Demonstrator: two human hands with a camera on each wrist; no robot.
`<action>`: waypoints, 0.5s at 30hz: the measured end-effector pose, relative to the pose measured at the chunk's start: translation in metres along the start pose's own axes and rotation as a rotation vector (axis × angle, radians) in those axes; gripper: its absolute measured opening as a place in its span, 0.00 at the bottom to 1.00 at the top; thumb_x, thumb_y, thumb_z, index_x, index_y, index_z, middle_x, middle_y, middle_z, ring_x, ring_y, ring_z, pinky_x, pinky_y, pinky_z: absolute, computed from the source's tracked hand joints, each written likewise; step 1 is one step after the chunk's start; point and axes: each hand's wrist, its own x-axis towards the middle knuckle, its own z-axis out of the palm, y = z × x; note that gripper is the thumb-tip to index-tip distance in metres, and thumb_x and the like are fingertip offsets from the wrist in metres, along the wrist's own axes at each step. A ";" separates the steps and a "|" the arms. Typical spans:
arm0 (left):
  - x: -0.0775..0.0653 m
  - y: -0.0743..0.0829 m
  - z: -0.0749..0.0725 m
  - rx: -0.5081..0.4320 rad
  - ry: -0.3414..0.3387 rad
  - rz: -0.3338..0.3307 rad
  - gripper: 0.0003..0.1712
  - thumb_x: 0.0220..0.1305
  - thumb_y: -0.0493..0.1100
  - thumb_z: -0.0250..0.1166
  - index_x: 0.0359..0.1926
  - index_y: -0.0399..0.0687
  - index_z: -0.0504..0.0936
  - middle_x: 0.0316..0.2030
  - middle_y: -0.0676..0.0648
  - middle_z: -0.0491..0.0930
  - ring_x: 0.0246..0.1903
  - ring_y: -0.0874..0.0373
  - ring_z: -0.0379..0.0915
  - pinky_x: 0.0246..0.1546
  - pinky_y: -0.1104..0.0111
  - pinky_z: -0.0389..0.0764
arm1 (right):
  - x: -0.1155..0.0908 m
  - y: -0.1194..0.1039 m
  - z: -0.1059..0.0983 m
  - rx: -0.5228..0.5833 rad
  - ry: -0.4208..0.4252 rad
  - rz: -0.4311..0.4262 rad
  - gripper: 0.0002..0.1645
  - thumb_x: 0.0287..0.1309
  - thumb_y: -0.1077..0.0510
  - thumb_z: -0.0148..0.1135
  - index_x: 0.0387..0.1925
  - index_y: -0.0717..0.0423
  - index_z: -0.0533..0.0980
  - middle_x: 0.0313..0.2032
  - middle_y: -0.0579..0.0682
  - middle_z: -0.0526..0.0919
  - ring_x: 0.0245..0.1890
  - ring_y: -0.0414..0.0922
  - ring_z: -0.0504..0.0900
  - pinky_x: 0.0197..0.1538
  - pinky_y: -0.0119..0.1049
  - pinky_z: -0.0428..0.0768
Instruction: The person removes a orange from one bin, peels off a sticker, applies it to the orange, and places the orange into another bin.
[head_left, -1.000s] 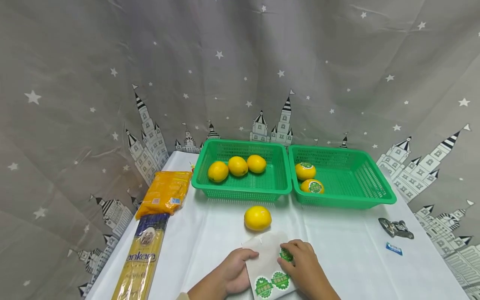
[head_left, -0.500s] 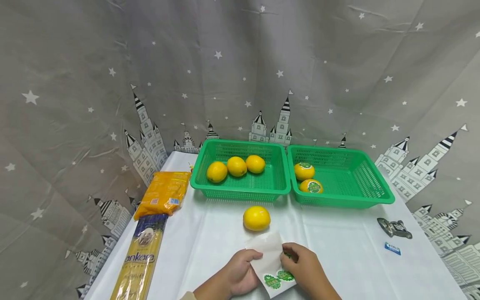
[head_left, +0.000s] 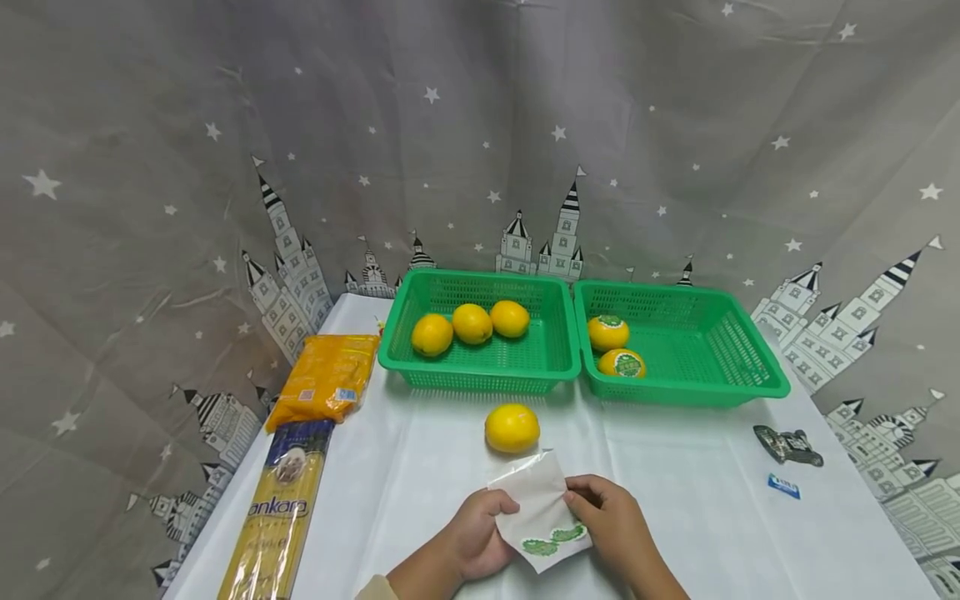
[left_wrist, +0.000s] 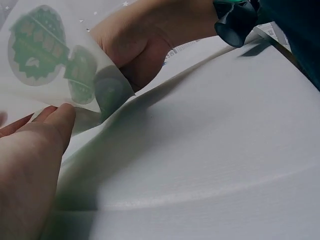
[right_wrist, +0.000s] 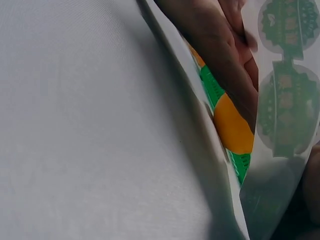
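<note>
My left hand (head_left: 476, 533) grips the left side of a white sticker sheet (head_left: 531, 498), its thumb lying on top. Two green round stickers (head_left: 553, 539) show near the sheet's lower edge. At the right edge, my right hand (head_left: 617, 523) pinches the sheet with thumb and curled forefinger; that spot is partly covered by the fingers. From below, in the left wrist view, the sticker prints (left_wrist: 37, 45) show through the backing, and the sheet's corner bends beside the right hand (left_wrist: 137, 52). A single yellow lemon (head_left: 512, 427) lies on the cloth just beyond the sheet.
Behind stand two green baskets: the left basket (head_left: 480, 381) holds three plain lemons (head_left: 472, 323), the right basket (head_left: 697, 392) two stickered lemons (head_left: 622, 363). An orange packet (head_left: 326, 375) and a spaghetti pack (head_left: 277, 508) lie left. A dark foil wrapper (head_left: 787, 445) and small blue packet (head_left: 783, 486) lie right.
The sheet has tilted, so its stickers look flatter. The green sticker seen by my right fingers earlier is now out of sight. Both hands keep hold of the sheet.
</note>
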 end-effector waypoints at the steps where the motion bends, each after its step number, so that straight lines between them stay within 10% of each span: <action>1: 0.000 0.000 0.000 0.002 -0.001 -0.002 0.37 0.64 0.38 0.46 0.75 0.38 0.53 0.72 0.44 0.69 0.72 0.51 0.67 0.77 0.54 0.62 | 0.000 0.000 0.000 0.001 0.002 0.003 0.09 0.66 0.51 0.71 0.46 0.47 0.87 0.40 0.41 0.89 0.41 0.39 0.83 0.43 0.34 0.81; 15: -0.007 0.008 0.000 0.012 0.008 -0.014 0.41 0.58 0.39 0.46 0.74 0.39 0.51 0.70 0.43 0.69 0.72 0.49 0.68 0.77 0.50 0.61 | -0.002 -0.003 -0.002 -0.042 0.035 -0.042 0.03 0.66 0.56 0.71 0.40 0.44 0.87 0.35 0.38 0.88 0.38 0.37 0.83 0.43 0.33 0.82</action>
